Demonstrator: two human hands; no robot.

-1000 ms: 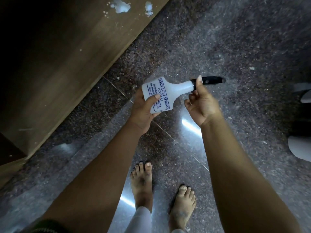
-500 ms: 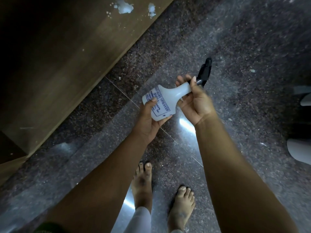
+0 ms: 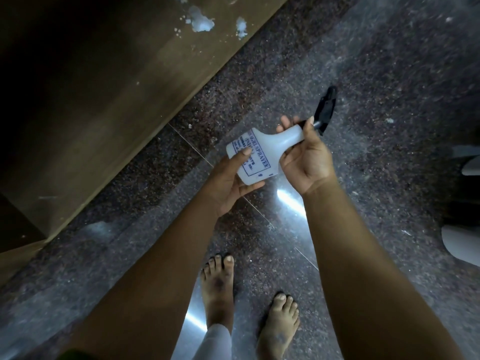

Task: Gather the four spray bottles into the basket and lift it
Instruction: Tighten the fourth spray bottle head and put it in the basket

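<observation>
Spray bottle point(image 3: 255, 154) held mid-air over floor: body gripped by left hand point(image 3: 228, 183), neck pinched by right hand point(image 3: 305, 158); basket not in view. Body grip should be kept firm until basket is located

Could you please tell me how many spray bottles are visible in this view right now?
1. The white spray bottle is held above the floor, the left hand under its base and the right hand at its neck. Any others, and the basket, are out of view.
</observation>
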